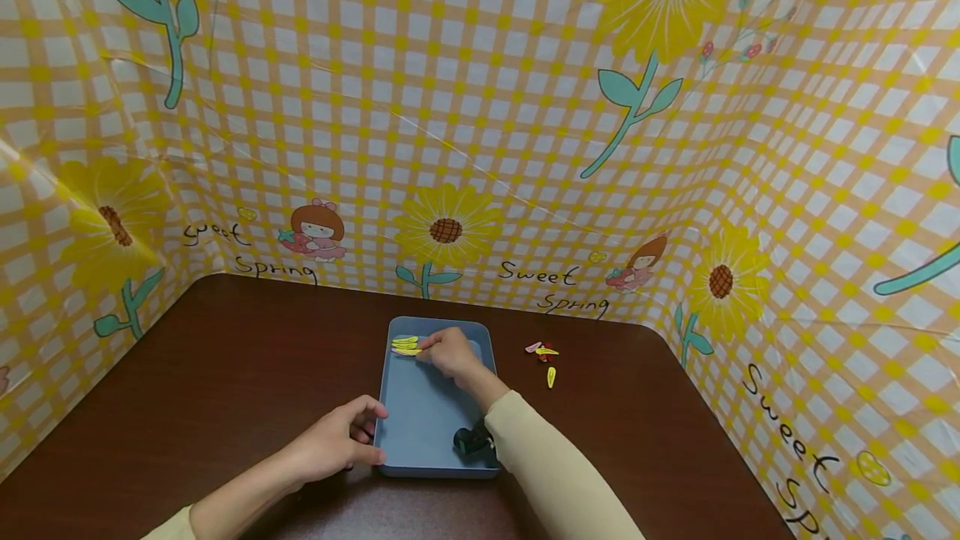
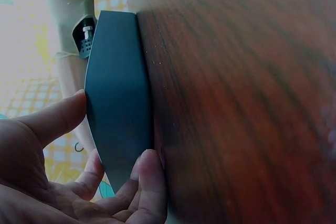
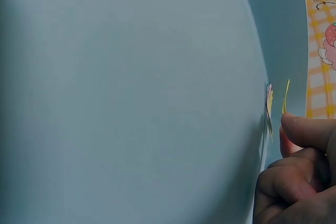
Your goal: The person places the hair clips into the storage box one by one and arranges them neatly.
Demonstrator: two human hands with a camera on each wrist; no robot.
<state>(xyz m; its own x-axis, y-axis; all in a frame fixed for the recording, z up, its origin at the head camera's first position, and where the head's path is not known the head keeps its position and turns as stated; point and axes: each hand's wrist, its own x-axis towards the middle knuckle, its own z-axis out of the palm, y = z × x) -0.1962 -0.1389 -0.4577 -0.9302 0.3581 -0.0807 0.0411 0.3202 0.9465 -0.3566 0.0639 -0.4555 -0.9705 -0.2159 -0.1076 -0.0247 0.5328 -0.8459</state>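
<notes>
My right hand [image 1: 453, 354] is over the far left part of a blue-grey tray [image 1: 431, 423]. Its thumb and finger pinch a thin yellow hair clip [image 3: 286, 97], seen edge-on in the right wrist view. Beside that clip, several yellow hair clips [image 1: 406, 342] lie in a row by the tray's far left corner, with a pinkish one among them. At the tray's near left side, my left hand [image 1: 337, 437] holds the wall. In the left wrist view its thumb touches the rim and curled fingers press low on the outer wall.
Right of the tray, a small pile on the dark wooden table [image 1: 300, 357] has a pink clip [image 1: 533, 347], a yellow clip [image 1: 547, 352] and red pieces. A lone yellow clip [image 1: 551, 377] lies nearer. A checked sunflower cloth [image 1: 480, 148] walls the table's back and sides.
</notes>
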